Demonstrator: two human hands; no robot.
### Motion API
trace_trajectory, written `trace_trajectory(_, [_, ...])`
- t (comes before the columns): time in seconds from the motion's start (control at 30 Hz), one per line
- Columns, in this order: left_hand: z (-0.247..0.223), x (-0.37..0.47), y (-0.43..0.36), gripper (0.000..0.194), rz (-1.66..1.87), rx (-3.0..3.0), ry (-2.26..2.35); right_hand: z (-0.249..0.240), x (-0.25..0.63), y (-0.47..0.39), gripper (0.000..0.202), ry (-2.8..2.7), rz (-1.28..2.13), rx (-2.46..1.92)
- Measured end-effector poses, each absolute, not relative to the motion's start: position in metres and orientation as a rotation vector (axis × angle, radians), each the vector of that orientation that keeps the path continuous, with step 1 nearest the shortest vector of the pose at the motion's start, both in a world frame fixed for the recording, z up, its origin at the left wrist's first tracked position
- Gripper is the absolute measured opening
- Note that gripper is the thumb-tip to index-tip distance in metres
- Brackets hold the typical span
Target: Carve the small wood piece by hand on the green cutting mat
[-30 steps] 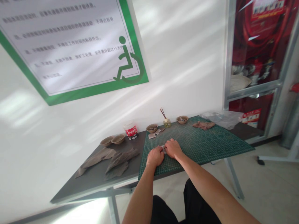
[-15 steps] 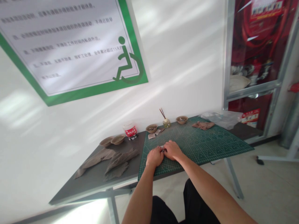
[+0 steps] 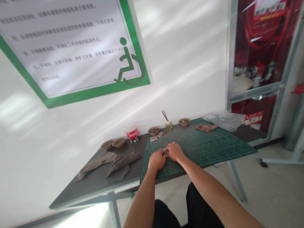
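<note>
My left hand [image 3: 157,159] and my right hand [image 3: 174,151] meet low over the green cutting mat [image 3: 201,150]. Between their curled fingertips shows a small pale piece [image 3: 165,151], mostly covered by the fingers; its kind cannot be made out. Both hands are closed on it, right at the mat's surface. Beyond them, near the mat's back edge, lie small pale square pieces [image 3: 154,138] beside a bowl [image 3: 154,130] with small things in it.
Brown-grey cloths [image 3: 122,163] lie on the dark table [image 3: 68,191] at left, before two bowls [image 3: 119,142] and a red-and-white tub [image 3: 132,133]. A reed diffuser [image 3: 169,125], another bowl [image 3: 184,122], a crumpled cloth [image 3: 206,127] and a plastic bag [image 3: 228,122] line the back.
Both hands stay together at the same spot on the mat, with only a slight shift of the fingers. The view has moved very slightly.
</note>
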State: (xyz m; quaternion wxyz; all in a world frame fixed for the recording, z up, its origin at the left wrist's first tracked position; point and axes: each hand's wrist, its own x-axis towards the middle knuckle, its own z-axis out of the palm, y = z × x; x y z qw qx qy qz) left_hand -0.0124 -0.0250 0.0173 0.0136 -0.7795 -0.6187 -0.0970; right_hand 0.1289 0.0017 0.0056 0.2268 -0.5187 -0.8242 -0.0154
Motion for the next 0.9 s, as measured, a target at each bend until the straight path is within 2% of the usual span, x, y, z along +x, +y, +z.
trace_trajectory(0.47, [0.02,-0.012,-0.027,0.037,-0.293,-2.435,-1.93,0.004,0.13,-0.001,0.019,-2.292,-0.046,-1.365])
trace_trajectory(0.9, [0.016,-0.013,-0.024,0.037,-0.299,-2.424,-1.912,0.001,0.127,0.01,0.031,-2.273,-0.078,-1.429])
